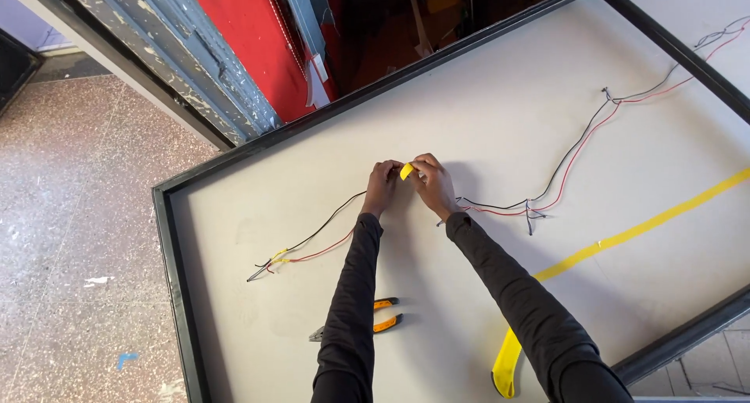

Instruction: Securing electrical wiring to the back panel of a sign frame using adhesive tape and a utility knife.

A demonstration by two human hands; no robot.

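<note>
My left hand [383, 186] and my right hand [432, 184] meet over the middle of a large white panel [484, 114] with a black frame. Between the fingertips of both hands sits a small piece of yellow tape [406, 170]. A red and black wire pair [312, 243] runs out to the left from under my left hand, and another stretch of wire [574, 149] leads off to the right toward the far corner. The wires pass under my hands, so the spot where they meet is hidden. Both arms wear dark long sleeves.
Orange-handled pliers [380, 314] lie on the panel beside my left forearm. A long yellow tape strip [648, 223] crosses the panel at the right, curling off the near edge. Speckled floor [70, 239] lies to the left; a painted beam [180, 51] and red board stand behind.
</note>
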